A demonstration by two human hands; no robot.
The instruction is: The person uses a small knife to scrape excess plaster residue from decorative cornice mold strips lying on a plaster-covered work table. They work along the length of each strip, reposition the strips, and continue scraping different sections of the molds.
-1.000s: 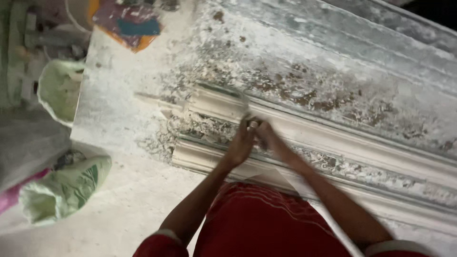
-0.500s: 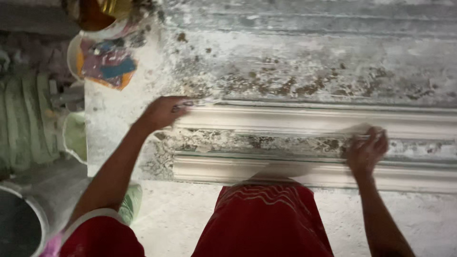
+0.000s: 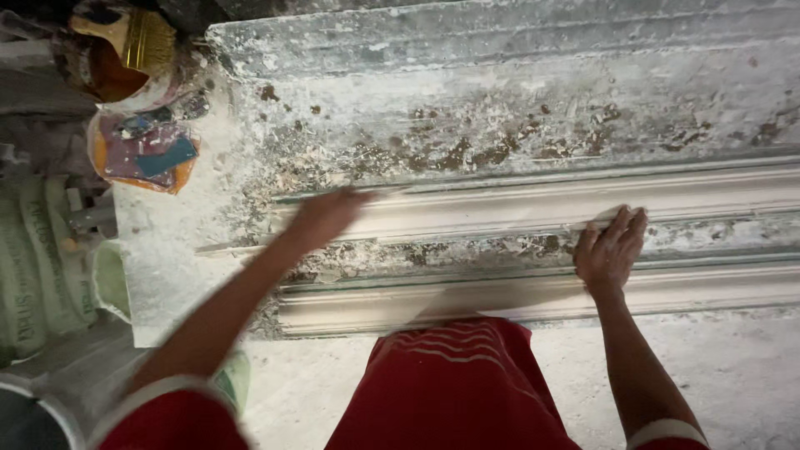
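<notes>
Two long white plaster mouldings lie side by side on a plaster-crusted workbench (image 3: 467, 108). My left hand (image 3: 325, 218) is blurred and rests near the left end of the upper moulding (image 3: 517, 208); whether it grips something is unclear. My right hand (image 3: 612, 250) lies flat, fingers spread, on the rough strip between the upper moulding and the lower moulding (image 3: 533, 292). A thin pale strip runs along the upper moulding between my hands. My red garment (image 3: 450, 383) fills the bottom centre.
At the top left stands a pot with a wide brush (image 3: 133, 42) and a stained bowl (image 3: 142, 154). Green-white sacks (image 3: 42, 267) are piled at the left edge. A dark bucket rim (image 3: 25, 417) shows at the bottom left. Pale floor lies at the lower right.
From a second ago my hands have parted from the middle of the moulding: the left reached out to its left end, the right slid rightward. The view has shifted a little.
</notes>
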